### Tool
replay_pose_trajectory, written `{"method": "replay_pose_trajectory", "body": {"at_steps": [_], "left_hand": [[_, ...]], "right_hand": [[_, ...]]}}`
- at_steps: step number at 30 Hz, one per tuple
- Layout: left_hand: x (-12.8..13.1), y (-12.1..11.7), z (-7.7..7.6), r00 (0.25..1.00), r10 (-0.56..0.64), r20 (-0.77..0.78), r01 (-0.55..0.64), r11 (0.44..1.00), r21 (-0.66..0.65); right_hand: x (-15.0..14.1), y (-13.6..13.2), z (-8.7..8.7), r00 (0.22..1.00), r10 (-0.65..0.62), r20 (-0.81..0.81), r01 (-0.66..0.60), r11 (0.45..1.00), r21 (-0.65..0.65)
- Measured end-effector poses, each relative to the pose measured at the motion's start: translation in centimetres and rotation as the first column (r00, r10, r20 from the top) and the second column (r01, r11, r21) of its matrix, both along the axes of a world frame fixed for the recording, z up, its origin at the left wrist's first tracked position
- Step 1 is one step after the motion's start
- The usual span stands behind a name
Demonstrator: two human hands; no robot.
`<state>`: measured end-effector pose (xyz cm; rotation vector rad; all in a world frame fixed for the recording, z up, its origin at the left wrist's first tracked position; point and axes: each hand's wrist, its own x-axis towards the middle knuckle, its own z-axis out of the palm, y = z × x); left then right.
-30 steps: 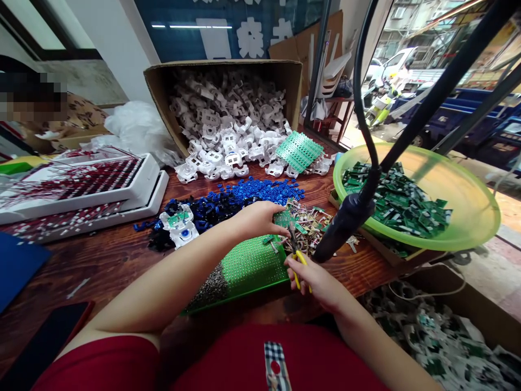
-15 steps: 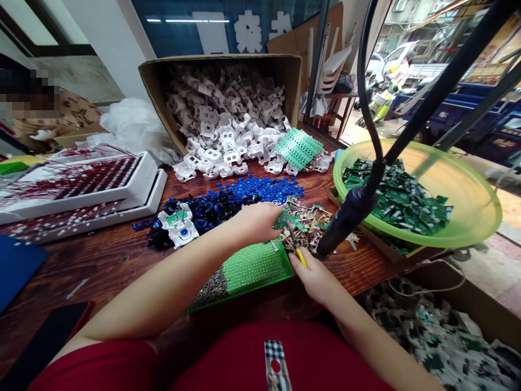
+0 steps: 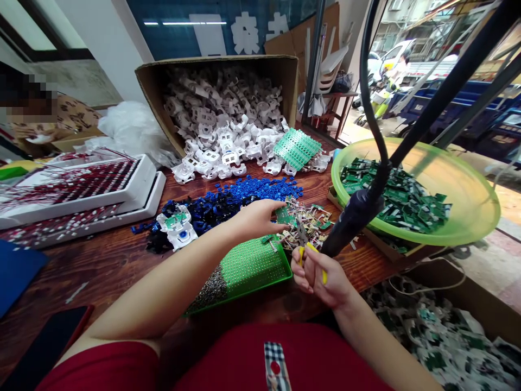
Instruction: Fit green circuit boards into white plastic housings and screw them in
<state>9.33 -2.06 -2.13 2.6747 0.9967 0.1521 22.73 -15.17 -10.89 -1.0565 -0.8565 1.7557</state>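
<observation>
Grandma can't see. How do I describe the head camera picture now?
A person's left hand holds a green circuit board and the right hand yellow-handled pliers, over a wooden table with a green tray and a cardboard box of white plastic parts.

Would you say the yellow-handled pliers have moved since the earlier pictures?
Yes, the pliers have shifted slightly right, judged against the green tray's right end.

The green circuit board (image 3: 286,216), a thin flat piece, is held tilted just right of the frame's centre. Close beside its right edge, the yellow-handled pliers (image 3: 302,234) point upward, metal nose uppermost, their handles spread apart.
</observation>
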Motion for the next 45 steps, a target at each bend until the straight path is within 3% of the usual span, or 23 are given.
{"method": "replay_pose_trajectory", "body": {"at_steps": [5,15,20,25,29,33,38,41,45], "left_hand": [[-0.4,0.6,-0.5,0.998,0.037,0.047,-0.035,0.998,-0.052],[0.1,0.6,0.1,0.997,-0.066,-0.025,0.066,0.998,-0.005],[0.2,-0.1,0.3,0.993,-0.069,-0.091,0.076,0.994,0.080],[0.7,-1.6,0.0,0.987,0.010,-0.161,0.022,0.980,0.196],[1.2,-3.1,0.1,0.978,0.056,-0.203,-0.006,0.971,0.237],[1.6,-3.1,0.6,0.973,0.049,-0.225,-0.004,0.980,0.197],[1.8,-0.4,-0.3,0.983,0.046,-0.178,-0.029,0.995,0.095],[1.9,1.0,-1.6,0.989,0.027,-0.146,-0.023,0.999,0.030],[2.3,1.8,-2.7,0.997,-0.006,-0.081,0.006,1.000,-0.009]], "right_hand": [[-0.3,0.2,-0.1,0.999,-0.039,-0.032,0.039,0.999,-0.023],[-0.6,0.0,-0.6,0.947,0.004,0.321,-0.023,0.998,0.054],[-0.6,0.1,-1.2,0.838,-0.076,0.541,0.023,0.994,0.104],[-0.9,0.1,-0.4,0.692,-0.164,0.703,0.101,0.986,0.131],[-0.9,0.3,-0.5,0.663,-0.201,0.721,0.172,0.978,0.115],[-0.4,0.5,-1.5,0.769,-0.236,0.594,0.232,0.969,0.084],[0.1,0.4,-1.2,0.969,-0.193,0.154,0.200,0.979,-0.030],[0.3,0.2,-0.4,0.983,-0.145,-0.116,0.138,0.988,-0.068],[0.3,0.1,-0.1,0.934,-0.127,-0.335,0.107,0.991,-0.077]]}}
